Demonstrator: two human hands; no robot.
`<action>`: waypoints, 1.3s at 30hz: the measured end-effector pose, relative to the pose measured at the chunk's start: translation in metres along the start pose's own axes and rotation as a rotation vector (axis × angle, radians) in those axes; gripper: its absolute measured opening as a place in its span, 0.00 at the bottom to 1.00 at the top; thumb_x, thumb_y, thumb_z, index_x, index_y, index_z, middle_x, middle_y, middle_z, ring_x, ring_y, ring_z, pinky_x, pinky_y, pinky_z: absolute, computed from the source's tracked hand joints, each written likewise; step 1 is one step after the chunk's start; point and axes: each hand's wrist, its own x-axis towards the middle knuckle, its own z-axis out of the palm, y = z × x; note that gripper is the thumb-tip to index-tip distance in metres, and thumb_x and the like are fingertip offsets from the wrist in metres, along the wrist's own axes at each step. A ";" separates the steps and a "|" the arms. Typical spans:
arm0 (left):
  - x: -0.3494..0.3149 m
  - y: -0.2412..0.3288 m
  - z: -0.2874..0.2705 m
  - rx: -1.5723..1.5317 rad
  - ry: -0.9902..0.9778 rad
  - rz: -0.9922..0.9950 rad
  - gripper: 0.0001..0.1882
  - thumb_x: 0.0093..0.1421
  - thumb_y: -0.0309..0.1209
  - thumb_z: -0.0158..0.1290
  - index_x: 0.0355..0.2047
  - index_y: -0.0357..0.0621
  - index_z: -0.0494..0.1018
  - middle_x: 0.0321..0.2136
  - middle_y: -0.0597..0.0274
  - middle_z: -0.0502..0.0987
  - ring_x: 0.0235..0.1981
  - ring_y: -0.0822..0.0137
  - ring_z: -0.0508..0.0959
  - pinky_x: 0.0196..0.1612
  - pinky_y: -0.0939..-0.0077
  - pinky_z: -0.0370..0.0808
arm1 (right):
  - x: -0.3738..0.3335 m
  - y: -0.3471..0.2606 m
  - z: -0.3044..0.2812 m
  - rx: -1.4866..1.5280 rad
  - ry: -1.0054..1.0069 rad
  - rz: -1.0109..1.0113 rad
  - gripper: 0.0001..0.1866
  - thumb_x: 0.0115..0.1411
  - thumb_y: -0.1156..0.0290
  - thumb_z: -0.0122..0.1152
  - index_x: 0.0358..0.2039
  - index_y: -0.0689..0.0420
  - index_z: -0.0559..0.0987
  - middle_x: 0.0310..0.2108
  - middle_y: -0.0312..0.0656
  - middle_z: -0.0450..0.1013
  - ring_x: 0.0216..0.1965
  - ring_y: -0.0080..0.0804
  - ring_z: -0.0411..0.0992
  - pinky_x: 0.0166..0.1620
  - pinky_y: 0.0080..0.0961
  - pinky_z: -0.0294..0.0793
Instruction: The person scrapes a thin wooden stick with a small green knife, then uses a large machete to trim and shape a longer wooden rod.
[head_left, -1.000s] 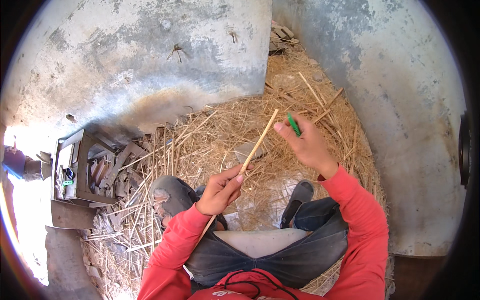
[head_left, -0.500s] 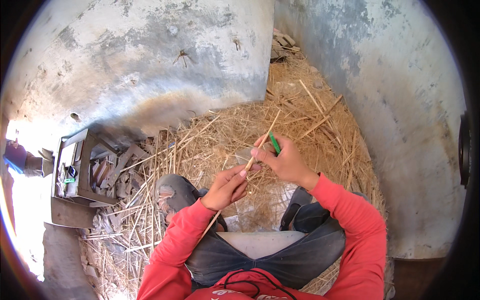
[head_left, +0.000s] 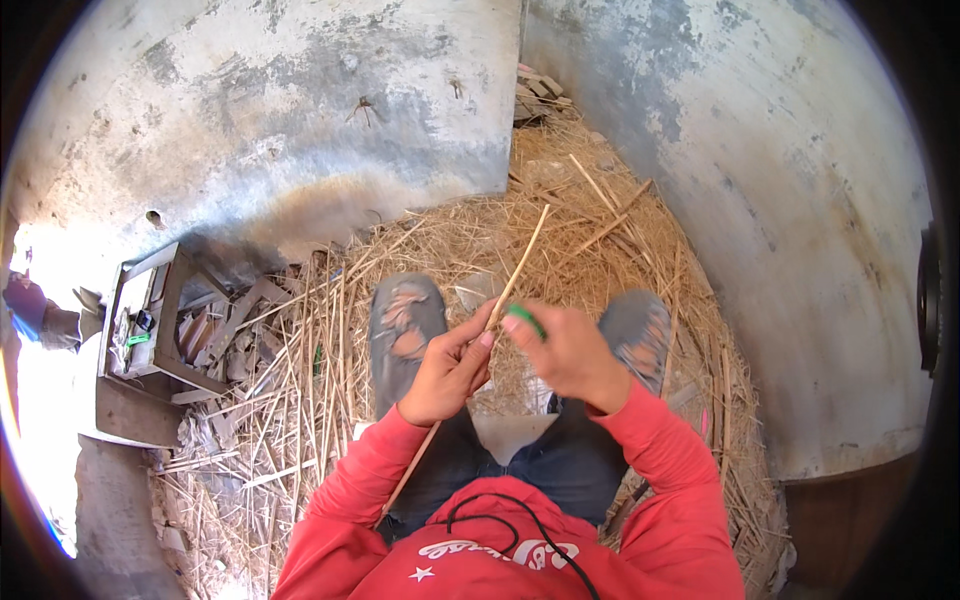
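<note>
My left hand (head_left: 448, 370) is closed round a long, thin bamboo stick (head_left: 530, 250). The stick slants up and away from between my fingers, and its lower part runs back along my left forearm. Close beside it on the right, my right hand (head_left: 572, 350) is curled round a green-handled knife (head_left: 525, 320). Motion blurs the knife and my right fingertips, and no blade can be made out. The knife lies near the stick just above my left fingers; whether the two touch, I cannot tell.
Straw, shavings and loose sticks (head_left: 290, 400) cover the floor around my knees. A worn wooden stand (head_left: 170, 340) at the left bears small items, including a green one (head_left: 138, 339). Stained walls (head_left: 300, 100) rise ahead and to the right. Broken bricks (head_left: 540, 92) lie in the far gap.
My knees have come up into view on both sides of my hands. The right hand has drawn down and back along the stick with the knife. The left hand keeps its grip.
</note>
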 end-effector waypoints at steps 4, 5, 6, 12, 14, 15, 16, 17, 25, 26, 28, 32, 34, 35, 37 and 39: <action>-0.037 -0.002 0.021 -0.044 0.046 -0.048 0.25 0.74 0.27 0.43 0.69 0.39 0.58 0.17 0.77 0.59 0.15 0.84 0.56 0.19 0.83 0.54 | -0.022 -0.004 -0.006 -0.053 -0.003 0.104 0.24 0.69 0.50 0.50 0.37 0.61 0.80 0.23 0.59 0.73 0.27 0.62 0.74 0.31 0.49 0.69; -0.046 -0.005 0.024 -0.037 0.065 -0.053 0.25 0.74 0.27 0.43 0.69 0.39 0.58 0.17 0.77 0.60 0.15 0.84 0.56 0.19 0.83 0.54 | -0.018 -0.006 -0.018 -0.045 0.062 0.122 0.25 0.69 0.49 0.49 0.36 0.60 0.81 0.25 0.59 0.74 0.28 0.62 0.74 0.31 0.49 0.70; -0.054 -0.007 0.029 -0.033 0.078 -0.059 0.25 0.73 0.27 0.44 0.69 0.38 0.59 0.18 0.77 0.60 0.15 0.84 0.56 0.19 0.83 0.54 | -0.024 -0.009 -0.018 -0.055 0.051 0.084 0.26 0.69 0.47 0.49 0.36 0.60 0.81 0.24 0.59 0.74 0.28 0.62 0.74 0.32 0.49 0.71; -0.080 0.001 0.039 0.072 0.116 -0.017 0.25 0.72 0.27 0.46 0.68 0.39 0.60 0.20 0.78 0.62 0.18 0.85 0.58 0.20 0.85 0.55 | -0.041 -0.021 -0.014 -0.175 0.030 -0.092 0.27 0.68 0.44 0.47 0.39 0.56 0.81 0.24 0.56 0.76 0.29 0.60 0.76 0.31 0.50 0.74; -0.092 -0.001 0.039 0.121 0.121 -0.021 0.25 0.72 0.27 0.46 0.68 0.40 0.61 0.20 0.78 0.62 0.18 0.85 0.58 0.20 0.85 0.55 | -0.028 -0.017 -0.028 -0.096 -0.014 0.071 0.27 0.69 0.45 0.46 0.40 0.56 0.81 0.26 0.56 0.77 0.31 0.60 0.76 0.34 0.51 0.74; -0.097 -0.003 0.039 0.138 0.123 -0.012 0.25 0.72 0.26 0.46 0.68 0.40 0.61 0.20 0.78 0.62 0.18 0.85 0.58 0.20 0.86 0.55 | -0.027 -0.027 -0.038 -0.091 -0.030 0.085 0.27 0.69 0.45 0.46 0.40 0.57 0.81 0.27 0.56 0.77 0.32 0.60 0.76 0.35 0.51 0.75; -0.100 -0.003 0.039 0.155 0.128 -0.004 0.25 0.72 0.26 0.46 0.68 0.41 0.61 0.21 0.78 0.62 0.18 0.86 0.58 0.20 0.86 0.55 | -0.025 -0.034 -0.044 -0.084 -0.046 0.098 0.27 0.69 0.45 0.46 0.41 0.57 0.81 0.27 0.56 0.77 0.32 0.61 0.76 0.36 0.51 0.75; -0.101 0.000 0.037 0.100 0.127 0.008 0.25 0.72 0.26 0.46 0.68 0.41 0.61 0.20 0.78 0.62 0.18 0.85 0.57 0.20 0.86 0.54 | -0.027 -0.035 -0.036 -0.086 -0.069 -0.011 0.27 0.69 0.45 0.46 0.42 0.57 0.81 0.28 0.56 0.77 0.33 0.60 0.76 0.38 0.50 0.74; -0.134 -0.007 0.013 0.205 0.193 -0.063 0.24 0.71 0.27 0.48 0.67 0.40 0.63 0.23 0.75 0.68 0.21 0.84 0.64 0.23 0.86 0.60 | 0.014 0.030 -0.062 0.020 0.274 0.145 0.31 0.70 0.43 0.44 0.30 0.62 0.77 0.23 0.48 0.69 0.27 0.42 0.69 0.34 0.40 0.67; -0.143 -0.008 -0.003 0.263 0.246 -0.066 0.24 0.71 0.28 0.49 0.66 0.39 0.64 0.25 0.73 0.72 0.22 0.83 0.68 0.24 0.86 0.64 | 0.019 0.034 -0.068 0.045 0.243 0.145 0.32 0.70 0.44 0.43 0.25 0.61 0.73 0.19 0.43 0.63 0.23 0.36 0.63 0.31 0.37 0.63; -0.152 -0.010 -0.056 0.735 0.428 0.036 0.23 0.69 0.27 0.49 0.63 0.34 0.66 0.59 0.45 0.73 0.49 0.68 0.78 0.54 0.76 0.72 | 0.010 0.031 -0.063 0.119 0.250 0.122 0.30 0.71 0.46 0.44 0.23 0.59 0.67 0.19 0.37 0.57 0.23 0.29 0.56 0.30 0.34 0.57; -0.165 -0.039 -0.175 1.223 0.667 0.325 0.25 0.69 0.29 0.48 0.66 0.46 0.65 0.25 0.39 0.77 0.23 0.48 0.81 0.28 0.56 0.73 | -0.011 0.048 -0.063 0.201 0.251 0.212 0.27 0.72 0.50 0.45 0.21 0.57 0.64 0.18 0.31 0.56 0.22 0.23 0.54 0.27 0.28 0.54; -0.178 -0.057 -0.218 1.352 0.736 0.113 0.25 0.69 0.34 0.48 0.66 0.53 0.65 0.25 0.40 0.78 0.24 0.42 0.79 0.27 0.54 0.73 | -0.016 0.059 -0.058 0.288 0.231 0.264 0.26 0.72 0.50 0.45 0.21 0.55 0.64 0.18 0.30 0.55 0.21 0.20 0.54 0.26 0.26 0.53; -0.181 -0.065 -0.232 1.431 0.762 0.055 0.25 0.69 0.35 0.48 0.66 0.55 0.64 0.24 0.40 0.78 0.24 0.42 0.78 0.26 0.53 0.73 | -0.017 0.061 -0.055 0.328 0.226 0.292 0.26 0.72 0.51 0.45 0.20 0.54 0.63 0.18 0.29 0.55 0.21 0.18 0.53 0.25 0.25 0.52; -0.183 -0.078 -0.259 1.585 0.811 -0.055 0.26 0.69 0.37 0.48 0.67 0.58 0.64 0.23 0.40 0.78 0.23 0.43 0.78 0.26 0.52 0.73 | -0.017 0.059 -0.049 0.346 0.225 0.365 0.27 0.72 0.50 0.44 0.20 0.53 0.63 0.18 0.28 0.54 0.20 0.18 0.52 0.24 0.24 0.51; -0.185 -0.093 -0.294 1.550 0.836 -0.298 0.31 0.69 0.43 0.46 0.70 0.56 0.56 0.28 0.40 0.79 0.29 0.41 0.79 0.33 0.48 0.74 | -0.010 0.062 -0.046 0.328 0.226 0.373 0.27 0.72 0.48 0.44 0.19 0.52 0.62 0.18 0.28 0.54 0.19 0.17 0.52 0.24 0.23 0.50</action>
